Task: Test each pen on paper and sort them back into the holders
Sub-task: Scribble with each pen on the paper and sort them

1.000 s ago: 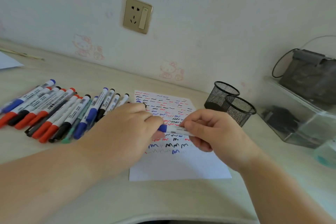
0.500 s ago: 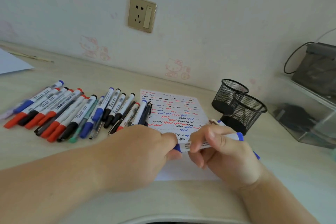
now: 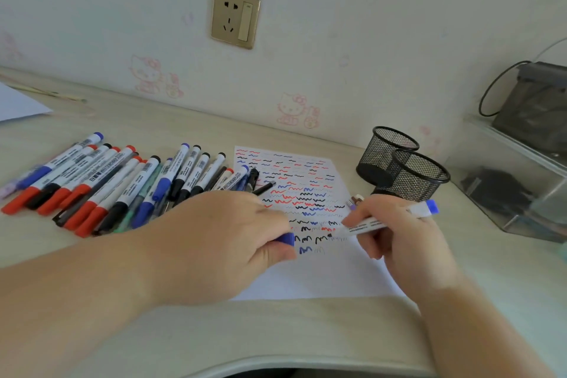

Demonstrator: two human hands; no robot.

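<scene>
Row of whiteboard markers [image 3: 101, 181] lies on worktop [image 3: 276, 331] at left, capped, untested or waiting. Left hand [image 3: 214, 248] pinches blue cap [image 3: 287, 238], pulled off. Paper [image 3: 322, 279] in middle, full of red, blue, black squiggles. Right hand [image 3: 395, 233] grips uncapped blue marker [image 3: 386, 221], tip just above paper's lower squiggles. Two mesh holders [image 3: 402, 169] at right, touching, apparently empty. Step, judged: test stroke. Next: press tip, draw, recap, drop in holder.

"WHITEBOARD" on a red-capped marker barrel [image 3: 106, 169], "WHITEBOARD" on a blue-ended marker [image 3: 233, 180] beside the paper, other print illegible
</scene>
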